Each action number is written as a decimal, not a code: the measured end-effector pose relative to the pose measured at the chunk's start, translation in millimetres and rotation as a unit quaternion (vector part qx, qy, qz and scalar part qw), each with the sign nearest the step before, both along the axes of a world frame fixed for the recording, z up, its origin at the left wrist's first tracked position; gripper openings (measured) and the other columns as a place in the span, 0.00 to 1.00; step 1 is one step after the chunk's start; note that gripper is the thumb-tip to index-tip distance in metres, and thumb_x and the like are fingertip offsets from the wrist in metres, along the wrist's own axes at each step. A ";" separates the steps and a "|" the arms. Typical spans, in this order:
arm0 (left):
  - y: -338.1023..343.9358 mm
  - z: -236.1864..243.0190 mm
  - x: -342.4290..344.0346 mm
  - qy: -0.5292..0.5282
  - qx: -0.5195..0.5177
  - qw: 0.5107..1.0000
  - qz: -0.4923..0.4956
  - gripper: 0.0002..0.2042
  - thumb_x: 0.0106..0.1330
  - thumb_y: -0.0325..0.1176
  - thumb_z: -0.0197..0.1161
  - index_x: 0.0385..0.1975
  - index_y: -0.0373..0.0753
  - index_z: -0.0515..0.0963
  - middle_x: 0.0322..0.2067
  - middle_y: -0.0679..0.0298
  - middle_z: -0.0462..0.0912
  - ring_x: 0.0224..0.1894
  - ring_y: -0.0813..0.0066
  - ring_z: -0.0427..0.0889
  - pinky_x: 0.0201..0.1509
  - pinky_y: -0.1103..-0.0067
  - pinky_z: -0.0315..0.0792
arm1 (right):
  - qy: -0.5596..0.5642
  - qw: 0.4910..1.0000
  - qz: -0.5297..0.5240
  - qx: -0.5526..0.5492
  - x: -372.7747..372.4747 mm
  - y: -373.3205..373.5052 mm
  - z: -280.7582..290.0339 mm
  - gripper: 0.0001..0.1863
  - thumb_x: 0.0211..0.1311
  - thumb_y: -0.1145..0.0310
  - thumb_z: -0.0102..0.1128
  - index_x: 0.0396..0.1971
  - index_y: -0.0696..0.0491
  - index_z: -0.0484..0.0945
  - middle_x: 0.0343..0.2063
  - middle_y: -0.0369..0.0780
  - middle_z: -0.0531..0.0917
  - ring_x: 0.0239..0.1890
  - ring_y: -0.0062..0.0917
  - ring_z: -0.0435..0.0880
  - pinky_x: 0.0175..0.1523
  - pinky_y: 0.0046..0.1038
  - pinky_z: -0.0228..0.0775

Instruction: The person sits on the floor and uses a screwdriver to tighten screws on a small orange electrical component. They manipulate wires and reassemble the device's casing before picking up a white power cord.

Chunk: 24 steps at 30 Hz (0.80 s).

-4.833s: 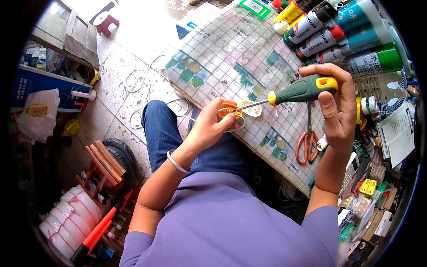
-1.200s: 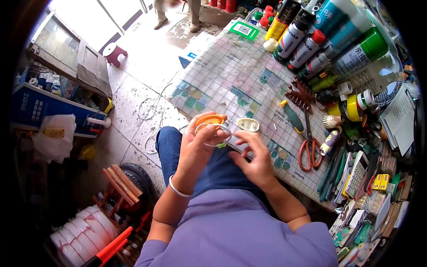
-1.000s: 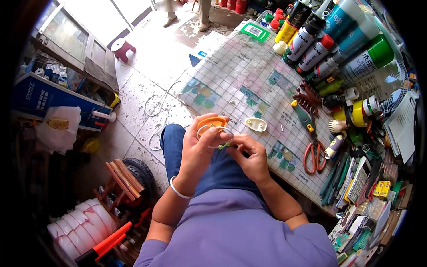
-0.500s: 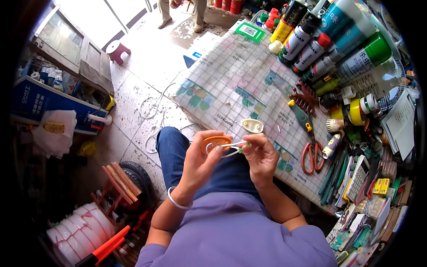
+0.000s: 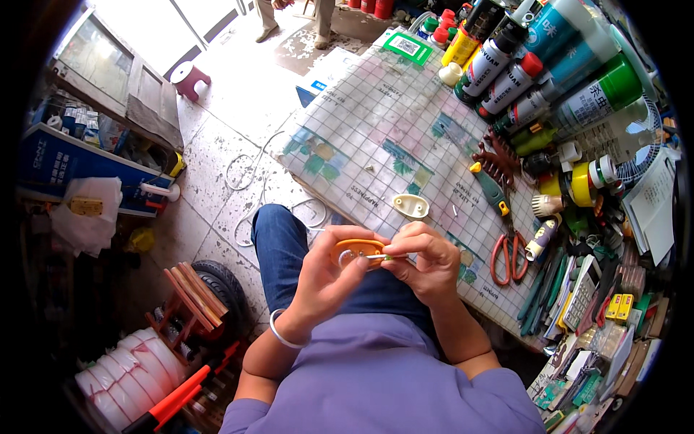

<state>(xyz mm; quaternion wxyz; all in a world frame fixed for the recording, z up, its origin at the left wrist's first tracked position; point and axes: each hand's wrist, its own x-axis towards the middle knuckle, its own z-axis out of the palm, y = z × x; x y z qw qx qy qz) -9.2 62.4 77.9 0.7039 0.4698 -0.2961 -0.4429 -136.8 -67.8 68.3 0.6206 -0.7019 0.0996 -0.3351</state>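
Note:
Over my lap, my left hand [image 5: 325,269] grips an orange oval switch housing [image 5: 359,247] with its open hollow side up. The thumb presses on a white cord [image 5: 375,256] at the housing. My right hand [image 5: 428,264] pinches the cord's end between thumb and fingers, close against the housing's right end. A bit of green shows at those fingertips; the wire tips themselves are mostly hidden. Just beyond my hands, a cream oval cover [image 5: 411,205] with holes lies on the table, apart from both hands.
The grid-patterned tablecloth [image 5: 347,152] covers the table at my right. Red-handled pliers [image 5: 509,253] and a green-and-yellow tool [image 5: 491,189] lie on it, near spray cans [image 5: 512,85] and crowded supplies. Loose white cord [image 5: 249,173] trails over the floor. A person's legs [image 5: 323,22] stand far off.
My right hand has moved closer to the orange housing and bent its fingers in around the cord end. The cord loop below it no longer shows. My left hand keeps its grip.

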 end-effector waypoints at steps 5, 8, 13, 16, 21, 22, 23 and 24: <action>-2.1 1.5 -4.2 -0.017 -0.006 1.000 0.005 0.13 0.66 0.22 0.57 0.50 0.32 0.68 0.48 0.55 0.75 0.52 0.73 0.77 0.57 0.78 0.71 | -0.003 0.997 0.010 0.073 -2.5 2.0 -2.8 0.15 0.49 0.86 0.70 0.37 0.56 0.81 0.33 0.37 0.81 0.36 0.20 0.79 0.45 0.21 0.71; -2.3 1.5 -5.5 -0.071 -0.021 0.997 0.015 0.14 0.64 0.18 0.57 0.49 0.32 0.69 0.47 0.56 0.73 0.50 0.73 0.76 0.56 0.79 0.71 | -0.017 0.988 0.028 0.154 -6.0 4.4 -5.1 0.15 0.49 0.87 0.69 0.37 0.57 0.79 0.34 0.38 0.81 0.38 0.21 0.79 0.48 0.22 0.70; -2.4 -1.1 -4.9 -0.222 -0.049 0.974 0.025 0.17 0.59 0.13 0.56 0.48 0.33 0.70 0.47 0.55 0.72 0.48 0.72 0.77 0.52 0.79 0.73 | -0.060 0.969 0.075 0.229 -7.6 1.6 -10.2 0.15 0.49 0.88 0.67 0.36 0.57 0.79 0.36 0.39 0.80 0.42 0.22 0.78 0.51 0.24 0.69; -1.4 0.8 -6.8 -0.255 -0.066 0.964 0.042 0.19 0.56 0.11 0.57 0.47 0.34 0.71 0.46 0.54 0.74 0.46 0.69 0.78 0.49 0.78 0.75 | -0.049 0.964 0.094 0.246 -8.6 -0.7 -11.3 0.15 0.49 0.87 0.68 0.37 0.57 0.79 0.37 0.39 0.80 0.43 0.23 0.78 0.52 0.25 0.69; -6.6 4.2 -4.5 -0.378 -0.103 0.917 0.079 0.24 0.49 0.09 0.63 0.47 0.37 0.73 0.42 0.56 0.78 0.40 0.65 0.81 0.41 0.78 0.75 | -0.037 0.939 0.117 0.322 -12.2 -1.0 -17.9 0.13 0.50 0.86 0.67 0.37 0.59 0.80 0.38 0.39 0.81 0.43 0.23 0.79 0.53 0.25 0.69; -6.7 4.9 -4.0 -0.384 -0.102 0.915 0.076 0.24 0.49 0.09 0.63 0.47 0.37 0.73 0.42 0.56 0.79 0.39 0.65 0.81 0.41 0.78 0.76 | -0.038 0.935 0.118 0.333 -12.8 -1.0 -18.3 0.13 0.51 0.86 0.67 0.37 0.59 0.80 0.38 0.39 0.81 0.43 0.23 0.79 0.53 0.25 0.69; -6.5 5.5 -3.1 -0.391 -0.102 0.912 0.073 0.24 0.49 0.09 0.63 0.47 0.37 0.73 0.42 0.56 0.79 0.39 0.65 0.82 0.41 0.78 0.76 | -0.024 0.932 0.116 0.343 -13.1 -1.0 -15.7 0.13 0.51 0.86 0.67 0.37 0.59 0.80 0.37 0.40 0.81 0.43 0.23 0.79 0.53 0.24 0.69; -6.5 5.6 -2.6 -0.397 -0.101 0.909 0.070 0.24 0.49 0.09 0.63 0.47 0.37 0.73 0.41 0.56 0.79 0.39 0.65 0.82 0.40 0.77 0.76 | -0.010 0.928 0.114 0.354 -13.4 -0.8 -10.8 0.12 0.51 0.85 0.67 0.37 0.59 0.80 0.37 0.40 0.81 0.43 0.23 0.79 0.53 0.24 0.70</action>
